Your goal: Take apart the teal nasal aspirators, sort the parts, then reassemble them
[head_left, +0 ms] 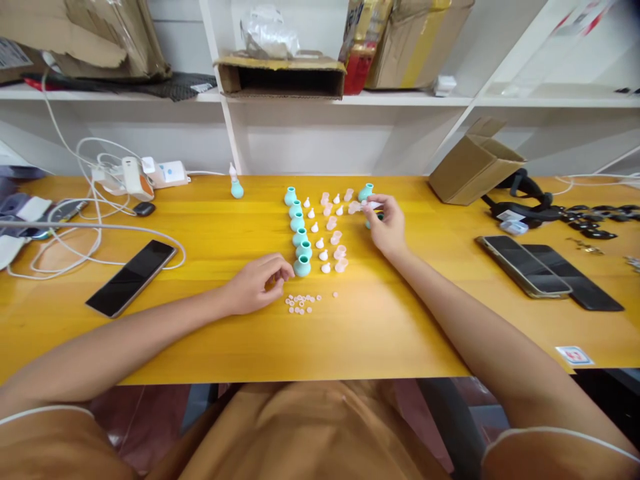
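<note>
Teal rubber bulbs [299,230] are standing in a column of six near the middle of the yellow tabletop [400,320], each upright with its open neck facing up. Beside that column, you are looking at a row of small white cone tips [317,230], and next to those a row of translucent pink caps [336,235]. Your right hand [385,223] is resting at the far end of these rows, its fingers pinched together on a pink cap piece [357,207], with one further teal bulb [366,192] lying tilted just beyond the fingertips; another teal piece is partly hidden under the palm, and you cannot tell whether the hand is gripping it. Your left hand [257,283] is lying on the table just beside the nearest bulb of the column, fingers curled loosely inward; you cannot tell whether anything is held between them. A cluster of tiny pink discs [300,304] is lying loose on the wood immediately to the right of that hand. One assembled bulb with a tip [236,185] is standing apart toward the back edge. A black phone [131,277] is lying face up well to your left, and two more phones [547,273] are lying to your right, near a tilted cardboard box [475,170].
</note>
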{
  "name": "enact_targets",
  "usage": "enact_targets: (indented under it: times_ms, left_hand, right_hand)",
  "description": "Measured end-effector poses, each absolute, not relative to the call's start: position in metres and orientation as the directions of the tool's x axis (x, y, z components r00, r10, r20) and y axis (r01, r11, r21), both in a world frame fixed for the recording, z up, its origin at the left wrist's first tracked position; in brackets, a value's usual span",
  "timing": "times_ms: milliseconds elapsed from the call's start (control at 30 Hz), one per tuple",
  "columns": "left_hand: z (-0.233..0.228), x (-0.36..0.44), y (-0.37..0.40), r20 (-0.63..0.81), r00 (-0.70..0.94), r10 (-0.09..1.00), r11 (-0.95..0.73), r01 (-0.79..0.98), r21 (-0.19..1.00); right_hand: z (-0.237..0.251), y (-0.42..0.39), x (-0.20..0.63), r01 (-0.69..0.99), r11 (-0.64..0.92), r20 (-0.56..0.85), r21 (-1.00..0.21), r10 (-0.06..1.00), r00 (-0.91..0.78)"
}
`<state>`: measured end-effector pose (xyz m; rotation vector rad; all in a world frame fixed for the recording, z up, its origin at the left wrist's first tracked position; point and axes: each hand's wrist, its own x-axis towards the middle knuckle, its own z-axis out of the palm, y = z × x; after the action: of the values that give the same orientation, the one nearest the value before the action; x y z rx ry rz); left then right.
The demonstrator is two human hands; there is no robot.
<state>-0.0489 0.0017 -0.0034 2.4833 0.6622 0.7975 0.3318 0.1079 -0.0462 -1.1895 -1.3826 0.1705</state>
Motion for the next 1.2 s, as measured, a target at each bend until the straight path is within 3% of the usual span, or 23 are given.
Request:
enact_targets:
  times_ms: [133, 233, 333, 400, 567, 700, 933, 1200]
  left_hand:
    - [-0.002, -0.049, -0.001, 0.498, 0.677, 0.541, -0.805, 0.246, 0.540]
    - [0.005, -0.047, -0.010, 0.561, 0.619, 0.550, -0.799, 0.195, 0.568]
    - [0.015, -0.041, -0.026, 0.574, 0.517, 0.635, -0.727, 0.147, 0.671]
    - [0.020, -0.036, -0.039, 0.531, 0.463, 0.710, -0.642, 0.116, 0.758]
    - [0.023, -0.027, -0.065, 0.199, 0.517, 0.832, -0.330, 0.176, 0.927]
    - [0.019, -0.024, -0.075, 0.075, 0.601, 0.796, -0.224, 0.177, 0.958]
    - [0.014, -0.019, -0.078, 0.061, 0.643, 0.764, -0.090, 0.013, 0.996]
    - [0.022, -0.034, -0.049, 0.292, 0.517, 0.805, -0.415, 0.139, 0.899]
  right_hand:
    - [-0.028, 0.092, 0.321, 0.425, 0.511, 0.653, -0.747, 0.683, 0.326]
    - [-0.007, 0.061, 0.303, 0.253, 0.534, 0.590, -0.807, 0.740, 0.322]
    - [0.015, 0.019, 0.277, 0.063, 0.536, 0.537, -0.842, 0.819, 0.204]
    - [0.027, -0.010, 0.257, -0.051, 0.488, 0.482, -0.871, 0.870, 0.099]
    - [0.030, -0.057, 0.221, -0.233, 0.370, 0.412, -0.899, 0.895, -0.169]
    - [0.019, -0.076, 0.209, -0.286, 0.390, 0.468, -0.875, 0.833, -0.295]
    - [0.021, -0.085, 0.201, -0.292, 0.298, 0.403, -0.909, 0.812, -0.423]
    - [0.020, -0.043, 0.225, -0.177, 0.448, 0.477, -0.876, 0.857, -0.196]
